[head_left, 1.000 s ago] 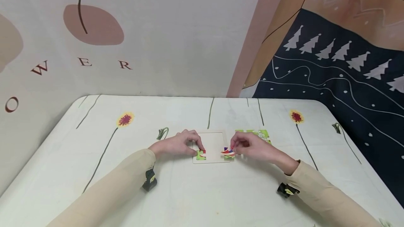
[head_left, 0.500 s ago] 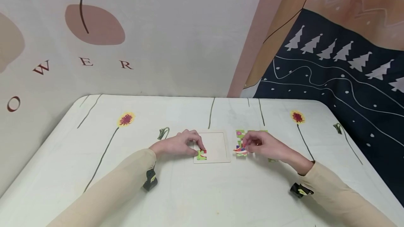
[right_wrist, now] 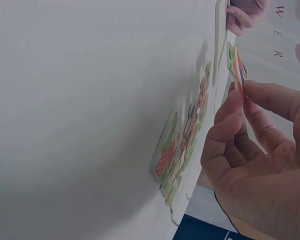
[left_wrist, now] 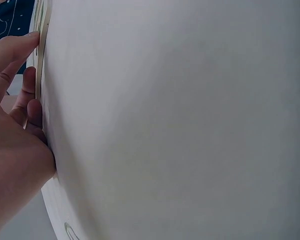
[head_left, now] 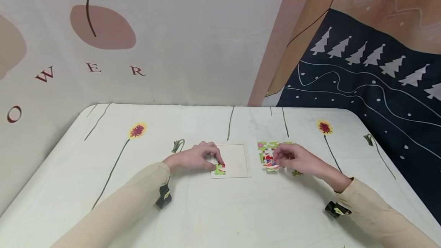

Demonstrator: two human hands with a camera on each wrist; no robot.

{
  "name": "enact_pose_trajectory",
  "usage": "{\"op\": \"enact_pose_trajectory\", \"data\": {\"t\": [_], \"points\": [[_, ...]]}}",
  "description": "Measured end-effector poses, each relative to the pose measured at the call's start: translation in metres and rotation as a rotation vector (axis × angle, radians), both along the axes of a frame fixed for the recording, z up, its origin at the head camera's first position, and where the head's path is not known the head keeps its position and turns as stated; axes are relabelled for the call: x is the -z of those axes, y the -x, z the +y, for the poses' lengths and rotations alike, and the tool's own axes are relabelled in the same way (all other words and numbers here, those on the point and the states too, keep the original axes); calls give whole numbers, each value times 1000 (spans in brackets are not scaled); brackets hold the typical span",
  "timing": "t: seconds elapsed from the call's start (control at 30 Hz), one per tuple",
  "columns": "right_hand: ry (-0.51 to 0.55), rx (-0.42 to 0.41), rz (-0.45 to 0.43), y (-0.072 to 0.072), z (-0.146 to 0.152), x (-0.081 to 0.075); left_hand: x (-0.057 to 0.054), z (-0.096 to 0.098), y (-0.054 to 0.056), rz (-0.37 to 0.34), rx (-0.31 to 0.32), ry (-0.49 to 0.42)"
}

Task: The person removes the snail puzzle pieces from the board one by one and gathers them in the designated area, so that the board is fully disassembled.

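Note:
My left hand (head_left: 198,159) keeps its thumb and forefinger tips on a small green, red and white puzzle piece (head_left: 219,170) in the near left corner of the shallow puzzle tray (head_left: 236,158). In the left wrist view, a fingertip touches the pale edge of the tray (left_wrist: 40,70), while other fingers lie bent beside it. Thumb and forefinger of my right hand (head_left: 298,159) pinch another puzzle piece (right_wrist: 236,65), red, blue and green, raised above the table. Below it lie several colourful puzzle pieces (right_wrist: 190,132), partly covered by the right hand in the head view.
A white cloth (head_left: 206,213) printed with flowers covers the table. The loose puzzle pieces (head_left: 262,145) sit just right of the tray. Behind the table hangs a pale backdrop (head_left: 193,49), with a dark one (head_left: 344,72) on the right.
My right hand has moved right with the pinched puzzle piece, from the tray's right edge to over the loose pieces. The left hand has stayed at the tray's corner.

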State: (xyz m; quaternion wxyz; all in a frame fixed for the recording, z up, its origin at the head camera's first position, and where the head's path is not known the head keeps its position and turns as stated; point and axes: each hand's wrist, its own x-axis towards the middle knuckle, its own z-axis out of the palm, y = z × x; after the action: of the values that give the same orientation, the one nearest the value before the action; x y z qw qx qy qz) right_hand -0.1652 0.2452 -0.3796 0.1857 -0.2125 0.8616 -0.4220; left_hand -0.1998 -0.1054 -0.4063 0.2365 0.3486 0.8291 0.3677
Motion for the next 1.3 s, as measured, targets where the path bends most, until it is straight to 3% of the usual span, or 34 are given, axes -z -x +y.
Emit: {"op": "enact_pose_trajectory", "data": {"t": [0.57,1.03,1.3], "points": [[-15,0,2,-5,19,1,0,1,1,-2,-1,-2],[-33,19,-53,-7,28,2,1,1,1,-4,-6,-1],[-60,67,7,-9,26,6,1,1,1,0,2,-8]]}}
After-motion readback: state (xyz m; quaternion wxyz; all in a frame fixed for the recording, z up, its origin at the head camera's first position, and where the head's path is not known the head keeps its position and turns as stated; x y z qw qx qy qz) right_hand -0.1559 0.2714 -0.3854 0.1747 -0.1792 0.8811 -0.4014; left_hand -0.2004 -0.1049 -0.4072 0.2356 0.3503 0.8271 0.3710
